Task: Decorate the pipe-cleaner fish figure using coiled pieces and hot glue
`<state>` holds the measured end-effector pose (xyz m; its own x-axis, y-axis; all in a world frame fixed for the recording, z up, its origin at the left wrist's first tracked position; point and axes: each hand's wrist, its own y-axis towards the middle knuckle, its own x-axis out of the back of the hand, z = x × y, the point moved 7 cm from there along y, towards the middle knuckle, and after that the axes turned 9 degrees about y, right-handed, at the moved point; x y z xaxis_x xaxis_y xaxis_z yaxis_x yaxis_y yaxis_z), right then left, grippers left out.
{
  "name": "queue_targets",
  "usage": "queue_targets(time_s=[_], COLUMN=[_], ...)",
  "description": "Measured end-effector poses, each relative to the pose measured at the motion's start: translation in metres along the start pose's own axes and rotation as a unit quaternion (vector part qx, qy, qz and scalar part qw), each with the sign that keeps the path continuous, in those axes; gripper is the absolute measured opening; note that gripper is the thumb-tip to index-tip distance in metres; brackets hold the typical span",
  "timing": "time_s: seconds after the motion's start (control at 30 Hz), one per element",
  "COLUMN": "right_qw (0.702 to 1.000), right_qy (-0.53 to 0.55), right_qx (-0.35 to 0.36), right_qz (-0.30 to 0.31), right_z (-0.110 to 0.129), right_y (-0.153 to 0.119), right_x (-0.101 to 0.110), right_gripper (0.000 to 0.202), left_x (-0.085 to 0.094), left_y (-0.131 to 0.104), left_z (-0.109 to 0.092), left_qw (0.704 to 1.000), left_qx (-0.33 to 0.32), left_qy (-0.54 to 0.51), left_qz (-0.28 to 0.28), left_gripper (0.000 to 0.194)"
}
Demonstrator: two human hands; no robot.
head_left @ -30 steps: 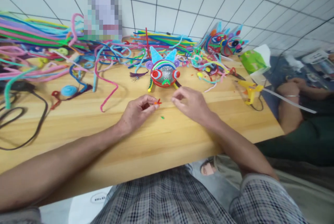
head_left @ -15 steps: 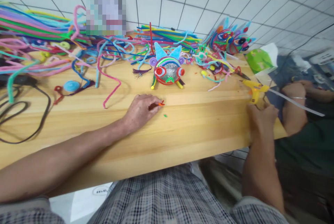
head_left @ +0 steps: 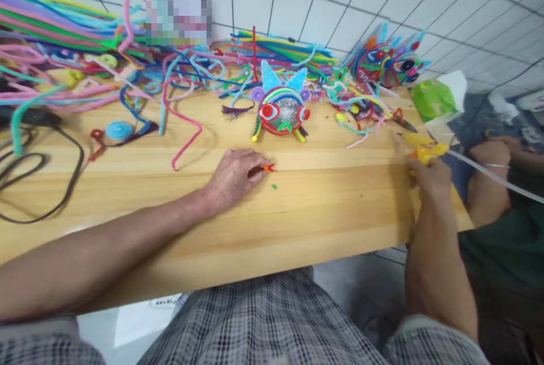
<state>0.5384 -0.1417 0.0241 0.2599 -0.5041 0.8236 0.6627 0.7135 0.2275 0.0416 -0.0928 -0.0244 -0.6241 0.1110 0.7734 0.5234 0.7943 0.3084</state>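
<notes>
My left hand [head_left: 238, 178] rests on the table with thumb and fingertips pinched on a small orange-red piece of pipe cleaner [head_left: 269, 168], its forked end sticking out. Just below that lies a tiny green scrap [head_left: 274, 186]. At the table's right end my right hand [head_left: 431, 175] grips a yellow hot glue gun [head_left: 425, 148], nozzle toward the left, with a long whitish glue stick [head_left: 497, 173] out of its back. Behind my left hand stands a round mask-like figure [head_left: 281, 111] with blue ears, red ring eyes and a green mouth.
Pipe cleaners [head_left: 68, 28] in many colours heap along the wall. Two similar figures [head_left: 386, 64] stand at the back right, near a green tissue pack [head_left: 436, 97] and pliers or scissors [head_left: 403, 121]. A black cable [head_left: 70, 200] loops at left. Another person's arm [head_left: 488, 175] is close on the right.
My right hand has moved slightly with the glue gun, which has turned to lie more level. My left hand keeps its pinch. The whole view has shifted a little.
</notes>
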Motion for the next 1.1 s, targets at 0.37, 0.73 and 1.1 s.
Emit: queue_targets(time_s=[0.37, 0.73, 1.1], right_qw=[0.875, 0.776, 0.765], right_qy=[0.221, 0.156, 0.109], right_qx=[0.273, 0.534, 0.604], right_qz=[0.332, 0.297, 0.193], right_z=[0.125, 0.177, 0.182], right_y=[-0.169, -0.186, -0.204], right_x=[-0.047, -0.076, -0.072], right_gripper=[0.041, 0.034, 0.037], left_x=[-0.001, -0.004, -0.001], left_y=[0.000, 0.001, 0.002], left_z=[0.001, 0.003, -0.002], left_qw=[0.999, 0.998, 0.998], left_qx=[0.041, 0.055, 0.062], left_qy=[-0.024, -0.033, -0.006], left_qz=[0.000, 0.006, 0.028], left_gripper=[0.007, 0.009, 0.009])
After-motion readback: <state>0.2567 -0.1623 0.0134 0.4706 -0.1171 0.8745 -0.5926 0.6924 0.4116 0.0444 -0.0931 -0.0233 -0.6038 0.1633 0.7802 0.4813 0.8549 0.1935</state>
